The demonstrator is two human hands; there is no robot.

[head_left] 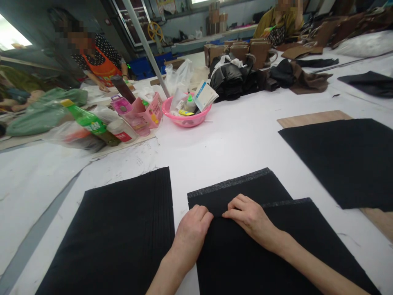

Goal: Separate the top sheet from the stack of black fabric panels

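Note:
Two black fabric pieces overlap on the white table in front of me. The rear fabric piece [233,186] shows a speckled grey strip along its far edge. On the front fabric piece [245,262], a similar strip is visible only toward the right. My left hand [193,231] grips the front piece's far edge near its left corner, fingertips pressed together. A short gap away, my right hand [250,217] pinches the same edge between thumb and fingers. The edge under my fingertips is partly hidden. Left of my hands lies a stack of black fabric pieces [123,229], its layers slightly fanned.
More black fabric [344,159] lies on a wooden board [313,118] at the right. Beyond my hands stand a pink basin [187,119] of small items, a green bottle [92,125] and a jar [123,131]. Across the table are co-workers, brown bags [260,53] and a slanting metal pole [147,47].

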